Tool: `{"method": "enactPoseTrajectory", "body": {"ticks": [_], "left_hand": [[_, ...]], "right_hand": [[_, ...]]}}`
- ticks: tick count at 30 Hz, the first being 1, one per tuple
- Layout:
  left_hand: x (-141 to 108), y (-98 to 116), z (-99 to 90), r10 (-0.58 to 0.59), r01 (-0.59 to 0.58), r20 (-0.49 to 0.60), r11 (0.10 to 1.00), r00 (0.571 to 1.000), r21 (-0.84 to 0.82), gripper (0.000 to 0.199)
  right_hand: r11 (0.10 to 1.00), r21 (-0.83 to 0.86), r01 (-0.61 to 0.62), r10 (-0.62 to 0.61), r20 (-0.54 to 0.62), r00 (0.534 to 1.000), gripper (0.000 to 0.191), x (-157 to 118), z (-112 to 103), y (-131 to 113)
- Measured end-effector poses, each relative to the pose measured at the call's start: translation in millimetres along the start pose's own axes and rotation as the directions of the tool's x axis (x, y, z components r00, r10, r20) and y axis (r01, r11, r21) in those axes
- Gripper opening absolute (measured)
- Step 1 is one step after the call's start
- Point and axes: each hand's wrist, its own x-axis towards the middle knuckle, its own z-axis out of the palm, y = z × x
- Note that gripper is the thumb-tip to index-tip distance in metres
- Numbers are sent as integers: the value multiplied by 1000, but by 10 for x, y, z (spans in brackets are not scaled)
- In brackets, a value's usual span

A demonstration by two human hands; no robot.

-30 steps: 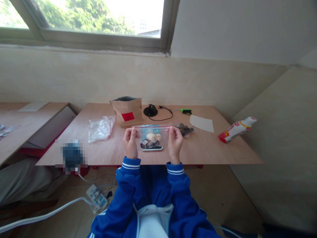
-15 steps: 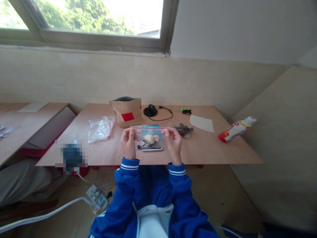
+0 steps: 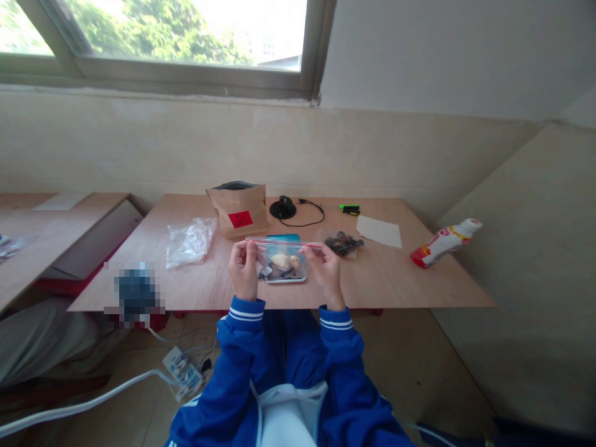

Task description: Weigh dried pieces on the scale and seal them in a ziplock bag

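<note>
**Grip shifted inward along red seal strip (image 3: 284, 243)**

A crumpled clear plastic bag (image 3: 190, 242) lies on the bench (image 3: 377, 279), with a kraft paper pouch (image 3: 238, 211) bearing a red label just to its right, further back. The left hand (image 3: 243, 270) is clenched on the left end of a clear zip bag (image 3: 282, 263), the strip pinched between thumb and fingers. Pale shell-like pieces and dark bits are seen settled low in the bag; their exact kind cannot be resolved. The right hand (image 3: 327, 277), also grasping the strip, has been moved inward since the previous frame, so the hands stand closer together and the strip slopes down to the right. The bag is held near the bench's front edge; contact with the bench cannot be told, nor whether the seal is closed. Further right, a small clear bag of dark pieces (image 3: 343, 244), a sheet of paper (image 3: 379, 231) and a white bottle with red markings (image 3: 446, 242) are noted, the bottle lying at the bench's right edge.
</note>
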Motion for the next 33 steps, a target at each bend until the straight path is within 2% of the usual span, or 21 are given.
{"method": "enactPoseTrajectory", "body": {"ticks": [6,10,14,17,25,30,33], "left_hand": [[9,-4,-18,18,-17,-31,1000,999,26,35],[6,-8,-56,91,-89,-6,987,996,137,32],[-38,3,-47,149,-165,83,955,985,245,26],[-82,4,1,153,-183,136,953,979,243,23],[-68,-11,4,108,-153,239,972,965,177,21],[-46,14,-20,62,-130,362,977,930,167,19],[-54,5,-15,59,-128,348,976,936,179,17]], "right_hand": [[1000,-8,-11,11,2,1000,23,-11,-5,-11],[1000,-27,-13,15,84,996,22,3,-78,-51],[966,-226,127,-67,257,964,17,32,-160,-183],[896,-362,256,-138,321,937,13,47,-147,-258],[817,-472,333,-231,261,937,12,46,-74,-205],[769,-535,350,-260,239,936,16,38,-65,-194],[760,-544,354,-249,259,933,11,29,-57,-201]]}}
